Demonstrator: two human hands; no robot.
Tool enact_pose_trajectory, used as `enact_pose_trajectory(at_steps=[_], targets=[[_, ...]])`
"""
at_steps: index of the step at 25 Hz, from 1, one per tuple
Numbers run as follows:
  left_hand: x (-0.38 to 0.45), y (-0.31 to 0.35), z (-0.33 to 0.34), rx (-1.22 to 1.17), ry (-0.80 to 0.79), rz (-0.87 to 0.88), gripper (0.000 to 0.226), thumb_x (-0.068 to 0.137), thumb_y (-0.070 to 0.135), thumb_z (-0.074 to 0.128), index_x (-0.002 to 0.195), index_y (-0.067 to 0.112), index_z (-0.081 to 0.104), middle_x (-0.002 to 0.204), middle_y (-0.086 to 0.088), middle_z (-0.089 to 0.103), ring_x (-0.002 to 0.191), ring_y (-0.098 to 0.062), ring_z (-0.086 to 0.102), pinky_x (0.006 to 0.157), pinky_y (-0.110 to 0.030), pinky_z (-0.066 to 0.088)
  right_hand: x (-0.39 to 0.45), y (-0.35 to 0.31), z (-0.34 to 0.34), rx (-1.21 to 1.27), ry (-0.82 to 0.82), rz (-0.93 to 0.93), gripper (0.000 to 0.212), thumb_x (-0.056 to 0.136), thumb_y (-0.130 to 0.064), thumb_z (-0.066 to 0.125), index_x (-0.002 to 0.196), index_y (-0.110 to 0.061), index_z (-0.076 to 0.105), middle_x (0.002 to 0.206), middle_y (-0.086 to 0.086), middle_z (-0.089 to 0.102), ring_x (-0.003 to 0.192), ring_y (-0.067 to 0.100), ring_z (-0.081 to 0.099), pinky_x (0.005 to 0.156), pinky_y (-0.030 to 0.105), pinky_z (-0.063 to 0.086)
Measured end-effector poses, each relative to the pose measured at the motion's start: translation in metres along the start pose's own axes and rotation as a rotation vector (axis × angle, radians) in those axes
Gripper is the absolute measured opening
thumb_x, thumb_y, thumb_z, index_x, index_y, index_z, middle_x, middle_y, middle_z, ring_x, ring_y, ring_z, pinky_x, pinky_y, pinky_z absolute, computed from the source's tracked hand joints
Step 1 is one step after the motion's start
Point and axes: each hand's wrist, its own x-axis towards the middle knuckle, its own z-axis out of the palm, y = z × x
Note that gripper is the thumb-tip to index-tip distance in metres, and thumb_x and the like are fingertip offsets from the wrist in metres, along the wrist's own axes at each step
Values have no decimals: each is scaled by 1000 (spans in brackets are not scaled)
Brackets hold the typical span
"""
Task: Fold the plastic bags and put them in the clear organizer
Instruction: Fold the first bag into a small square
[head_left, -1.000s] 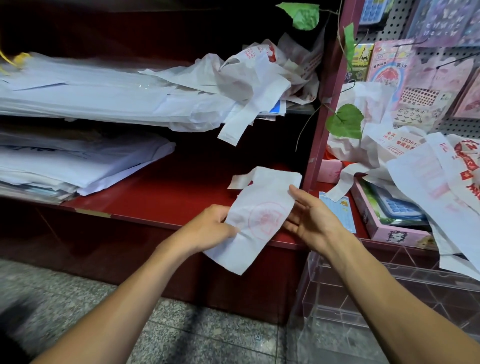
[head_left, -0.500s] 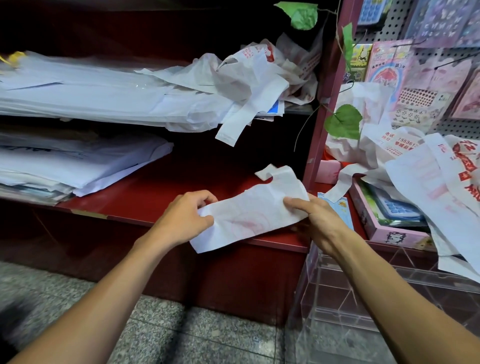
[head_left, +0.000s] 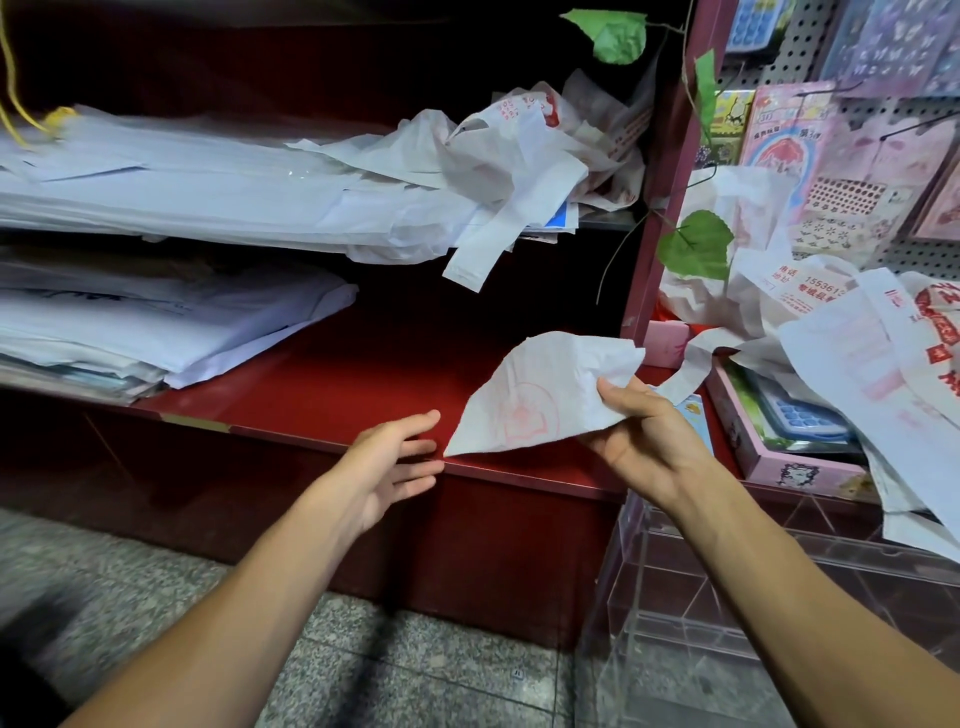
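Right hand: right hand (head_left: 641, 441) pinches the thin white plastic bag w/ faint red round print (head_left: 540, 395) at its right edge, thumb on top, fingers curled under.
Bag: folded flat into a rough wedge, held in the air above the front of the dark red wooden shelf (head_left: 363, 384); its pointed lower-left corner hangs just beside the left fingertips.
Left hand: left hand (head_left: 387, 462) holds nothing, fingers straight and loosely spread, palm turned toward the bag; whether fingertips touch the bag corner can't be told.
Organizer: clear acrylic organizer w/ divided compartments (head_left: 737, 587) sits low at right, below the right forearm; no bag seen inside from this angle.
Loose bags, upper shelf: crumpled heap of white plastic bags w/ red print (head_left: 524, 156) on the upper shelf, one handle strip dangling over the edge.
Loose bags, right: more white red-printed bags (head_left: 872, 374) draped over a pink box (head_left: 779, 462) at right.
Stacks: flat white stacked sheets or bags (head_left: 156, 187) at left on upper shelf, another stack (head_left: 145, 332) on the lower.
Other: green leaves on a vine (head_left: 696, 244) along the red shelf post; grey speckled floor (head_left: 415, 670) below.
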Motion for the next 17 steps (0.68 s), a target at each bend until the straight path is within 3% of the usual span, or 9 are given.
enact_pose_trajectory(at_steps=[4, 7, 10, 13, 17], targets=[[-6, 0, 12, -4, -139, -71, 39, 86, 35, 69, 116, 11, 62, 107, -13, 70, 71, -26, 70, 46, -23, 50, -5, -3, -2, 60, -143, -6, 46, 88, -1, 47, 131, -11, 60, 125, 10, 66, 111, 24, 65, 93, 39, 52], [-7, -1, 22, -76, -227, -128, 30, 88, 27, 64, 109, 5, 63, 84, -10, 67, 56, -18, 59, 42, -20, 44, -7, -6, -4, 68, -189, 6, 49, 91, 3, 41, 137, -9, 53, 134, 13, 61, 120, 28, 60, 95, 41, 52], [-4, 0, 27, -176, -94, -19, 12, 85, 0, 61, 94, 5, 56, 69, -8, 56, 46, -12, 53, 38, -17, 39, -3, -6, -10, -208, -72, 39, 45, 88, 10, 44, 125, -7, 61, 117, 12, 69, 106, 28, 65, 82, 38, 59], [-1, 8, 17, -204, 86, 160, 13, 83, -10, 57, 88, 1, 61, 74, -16, 63, 59, -20, 67, 50, -20, 53, -4, -9, -14, -553, 117, -20, 33, 83, 12, 53, 109, -3, 67, 89, 7, 73, 83, 21, 66, 68, 27, 53], [3, 17, -5, -252, 75, 312, 19, 87, 9, 67, 104, 1, 65, 96, -19, 71, 82, -25, 73, 75, -27, 59, -8, -19, -11, -788, 265, -130, 17, 81, 5, 69, 91, -9, 72, 62, -4, 65, 51, -1, 55, 47, 11, 39]])
